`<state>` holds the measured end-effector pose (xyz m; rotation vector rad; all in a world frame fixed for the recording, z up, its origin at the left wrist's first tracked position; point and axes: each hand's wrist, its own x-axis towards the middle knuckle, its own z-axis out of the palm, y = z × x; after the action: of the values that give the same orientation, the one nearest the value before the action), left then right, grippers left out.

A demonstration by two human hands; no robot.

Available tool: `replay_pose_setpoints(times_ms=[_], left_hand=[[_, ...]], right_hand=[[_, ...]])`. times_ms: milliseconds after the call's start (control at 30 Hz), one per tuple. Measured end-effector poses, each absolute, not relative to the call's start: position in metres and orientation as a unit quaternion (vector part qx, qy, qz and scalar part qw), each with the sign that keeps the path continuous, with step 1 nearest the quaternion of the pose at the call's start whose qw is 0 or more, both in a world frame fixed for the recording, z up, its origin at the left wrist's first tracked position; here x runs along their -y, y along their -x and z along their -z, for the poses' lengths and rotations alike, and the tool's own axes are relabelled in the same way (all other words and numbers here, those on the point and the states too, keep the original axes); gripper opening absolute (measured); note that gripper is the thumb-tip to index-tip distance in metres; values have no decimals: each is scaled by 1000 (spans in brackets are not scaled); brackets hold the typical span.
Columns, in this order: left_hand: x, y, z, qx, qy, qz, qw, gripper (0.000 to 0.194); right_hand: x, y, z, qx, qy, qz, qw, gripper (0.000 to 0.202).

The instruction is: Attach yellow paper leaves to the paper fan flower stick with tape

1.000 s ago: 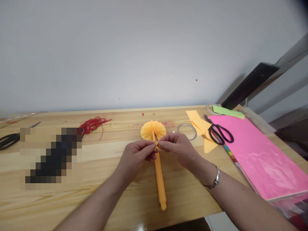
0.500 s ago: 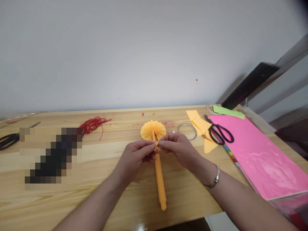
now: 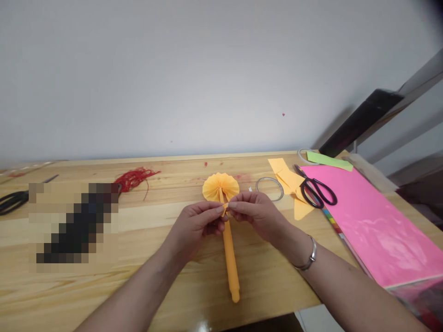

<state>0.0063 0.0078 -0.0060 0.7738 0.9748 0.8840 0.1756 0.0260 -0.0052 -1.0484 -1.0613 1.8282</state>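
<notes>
Head view: my left fingers (image 3: pixel 213 214) and right fingers (image 3: pixel 239 208) pinch a paper strip (image 3: pixel 224 208). Likely light, flimsy; I'd hold 9 and 3 o'clock.

No text, label, brand, number or sign can be read. To the right of the fingers (image 3: pixel 238 205), no lettering is resolved on the pink pack (image 3: pixel 374 226) or on its multicoloured edge strip (image 3: pixel 332 220). To their left, the dark object (image 3: pixel 78 226) is obscured by pixelation.

Orange pleated fan (image 3: pixel 211 187), open | orange tube (image 3: pixel 231 265) on table (image 3: pixel 173 295) | small piece (image 3: pixel 224 209), pinched
</notes>
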Motion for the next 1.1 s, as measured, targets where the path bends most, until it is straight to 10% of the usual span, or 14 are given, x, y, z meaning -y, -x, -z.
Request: replay_pose_setpoints(times_ms=[1100], left_hand=[[-4, -8, 1, -477, -472, -385, 634, 14]], right_hand=[[-24, -172, 3, 510, 484, -605, 375, 32]])
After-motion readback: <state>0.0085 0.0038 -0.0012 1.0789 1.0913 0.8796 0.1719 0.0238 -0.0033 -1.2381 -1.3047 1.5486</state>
